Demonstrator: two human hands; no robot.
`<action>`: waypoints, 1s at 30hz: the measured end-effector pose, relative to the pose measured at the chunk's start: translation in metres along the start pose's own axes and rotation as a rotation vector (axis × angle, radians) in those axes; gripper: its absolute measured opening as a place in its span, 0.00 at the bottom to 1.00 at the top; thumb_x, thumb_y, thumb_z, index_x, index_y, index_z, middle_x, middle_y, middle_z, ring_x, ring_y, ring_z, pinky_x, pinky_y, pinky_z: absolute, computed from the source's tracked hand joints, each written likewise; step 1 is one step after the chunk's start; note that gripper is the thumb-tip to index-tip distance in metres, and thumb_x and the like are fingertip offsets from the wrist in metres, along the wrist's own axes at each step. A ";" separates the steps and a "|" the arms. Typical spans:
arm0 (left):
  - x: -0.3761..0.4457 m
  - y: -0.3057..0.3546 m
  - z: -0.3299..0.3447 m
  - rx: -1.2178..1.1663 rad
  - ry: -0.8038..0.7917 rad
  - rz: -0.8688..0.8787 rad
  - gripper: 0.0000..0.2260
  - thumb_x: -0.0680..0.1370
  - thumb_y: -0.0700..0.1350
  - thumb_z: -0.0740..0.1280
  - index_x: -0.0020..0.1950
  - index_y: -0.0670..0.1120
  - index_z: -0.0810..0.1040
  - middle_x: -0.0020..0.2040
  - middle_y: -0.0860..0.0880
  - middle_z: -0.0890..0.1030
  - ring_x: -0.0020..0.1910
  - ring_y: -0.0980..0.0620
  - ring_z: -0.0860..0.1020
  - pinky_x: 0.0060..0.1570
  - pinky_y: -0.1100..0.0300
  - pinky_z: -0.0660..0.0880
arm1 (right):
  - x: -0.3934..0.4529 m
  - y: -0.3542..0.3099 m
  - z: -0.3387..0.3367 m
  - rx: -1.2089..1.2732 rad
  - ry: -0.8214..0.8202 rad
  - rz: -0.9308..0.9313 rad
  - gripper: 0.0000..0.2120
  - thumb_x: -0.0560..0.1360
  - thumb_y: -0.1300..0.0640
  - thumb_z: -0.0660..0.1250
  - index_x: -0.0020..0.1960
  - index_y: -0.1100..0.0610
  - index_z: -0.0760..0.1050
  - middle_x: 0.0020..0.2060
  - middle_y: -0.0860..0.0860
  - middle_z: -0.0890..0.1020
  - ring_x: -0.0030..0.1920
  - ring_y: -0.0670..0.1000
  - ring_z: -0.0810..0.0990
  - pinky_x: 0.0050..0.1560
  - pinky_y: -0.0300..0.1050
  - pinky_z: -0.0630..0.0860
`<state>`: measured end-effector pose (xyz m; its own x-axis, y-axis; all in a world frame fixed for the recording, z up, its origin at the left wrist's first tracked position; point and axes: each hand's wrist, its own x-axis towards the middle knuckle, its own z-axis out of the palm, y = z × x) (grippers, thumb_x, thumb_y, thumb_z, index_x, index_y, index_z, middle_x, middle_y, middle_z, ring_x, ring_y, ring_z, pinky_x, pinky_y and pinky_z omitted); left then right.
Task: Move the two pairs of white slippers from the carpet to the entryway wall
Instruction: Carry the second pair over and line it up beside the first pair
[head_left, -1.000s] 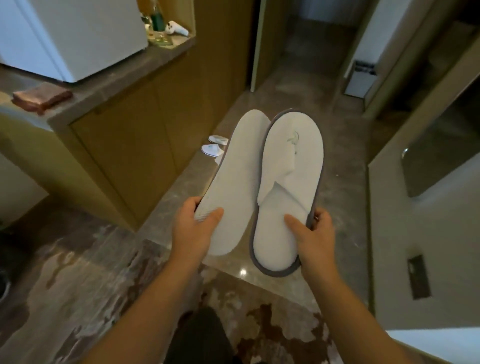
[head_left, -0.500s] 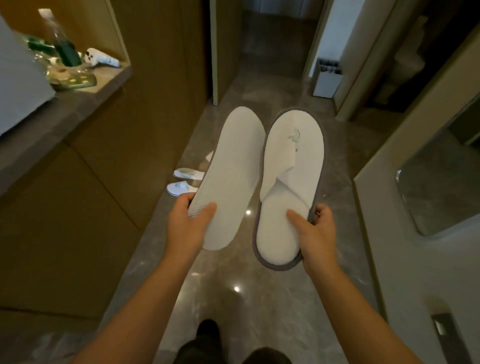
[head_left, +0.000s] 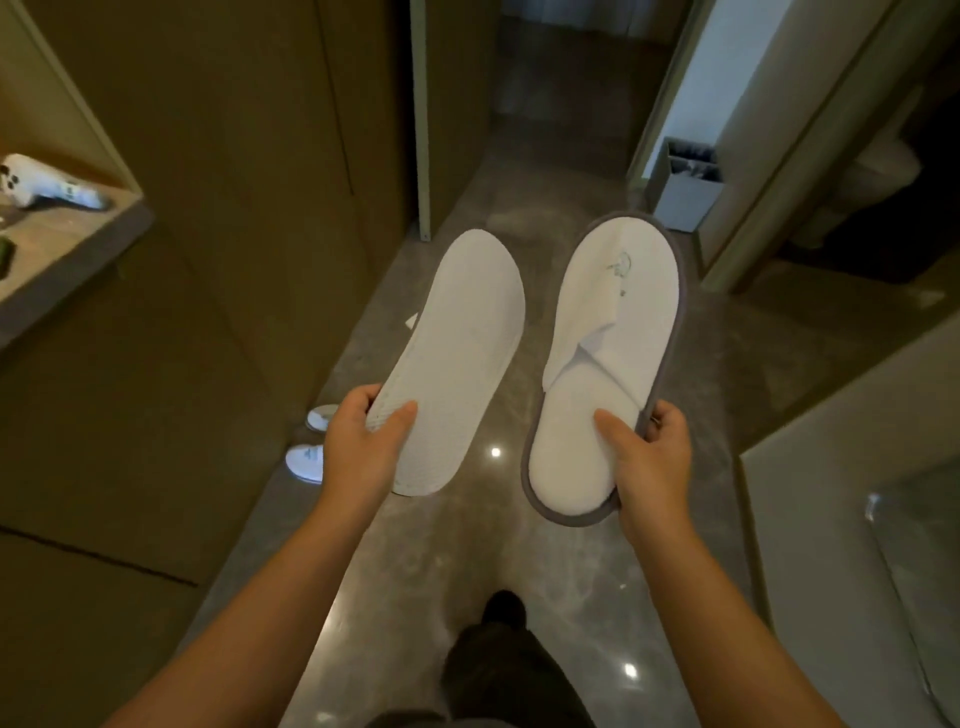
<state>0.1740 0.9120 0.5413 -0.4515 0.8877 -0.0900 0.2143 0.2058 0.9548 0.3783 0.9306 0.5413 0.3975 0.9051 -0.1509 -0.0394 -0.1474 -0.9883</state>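
Two white slippers are held out in front of the body, above a glossy grey stone floor (head_left: 467, 561), one in each hand. The left hand (head_left: 358, 447) is clamped on the heel end of the left slipper (head_left: 457, 358), thumb on the upper face and fingers curled behind the outer edge; this slipper is turned so that a plain, ribbed white surface is seen, and its toe points away from the person. The right hand (head_left: 652, 462) is clamped on the heel end of the right slipper (head_left: 608, 364), thumb pressed into the white footbed and fingers wrapped around the grey rim. The open top of this slipper is shown, with a small pale emblem on the toe strap. The two slippers are held side by side with a clear gap between them, not touching.

A second pair of white slippers (head_left: 310, 448) is seen on the floor at the foot of the brown cabinet wall (head_left: 218, 260) on the left, partly hidden behind the left wrist. A worktop (head_left: 78, 244) juts out at the far left with a white device (head_left: 47, 184) lying on it. Further down the corridor a grey bin (head_left: 685, 195) stands against the right-hand wall. A dark trouser leg and shoe (head_left: 504, 608) are visible below, between the forearms.
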 end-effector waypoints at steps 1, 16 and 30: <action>0.022 0.008 0.011 0.001 0.017 -0.006 0.11 0.74 0.41 0.64 0.54 0.39 0.72 0.47 0.47 0.74 0.43 0.52 0.72 0.33 0.66 0.67 | 0.030 -0.008 0.011 -0.011 -0.024 0.001 0.15 0.69 0.64 0.68 0.51 0.55 0.66 0.41 0.45 0.75 0.41 0.43 0.75 0.38 0.39 0.72; 0.343 0.008 0.098 -0.006 0.357 -0.288 0.08 0.74 0.40 0.62 0.52 0.40 0.72 0.46 0.47 0.73 0.39 0.53 0.70 0.32 0.64 0.65 | 0.350 -0.017 0.253 -0.261 -0.438 0.130 0.15 0.69 0.61 0.68 0.51 0.52 0.66 0.41 0.43 0.74 0.41 0.43 0.74 0.38 0.40 0.72; 0.552 -0.034 0.150 0.018 0.703 -0.561 0.05 0.74 0.43 0.63 0.48 0.44 0.72 0.43 0.49 0.74 0.38 0.52 0.71 0.32 0.64 0.64 | 0.567 0.031 0.444 -0.606 -0.864 0.214 0.15 0.71 0.61 0.67 0.56 0.62 0.69 0.49 0.55 0.76 0.48 0.54 0.77 0.44 0.46 0.76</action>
<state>0.0475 1.4563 0.4164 -0.9183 0.1987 -0.3423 -0.1867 0.5451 0.8173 0.1952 1.6169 0.4153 -0.3552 0.7774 -0.5191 0.5242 -0.2941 -0.7992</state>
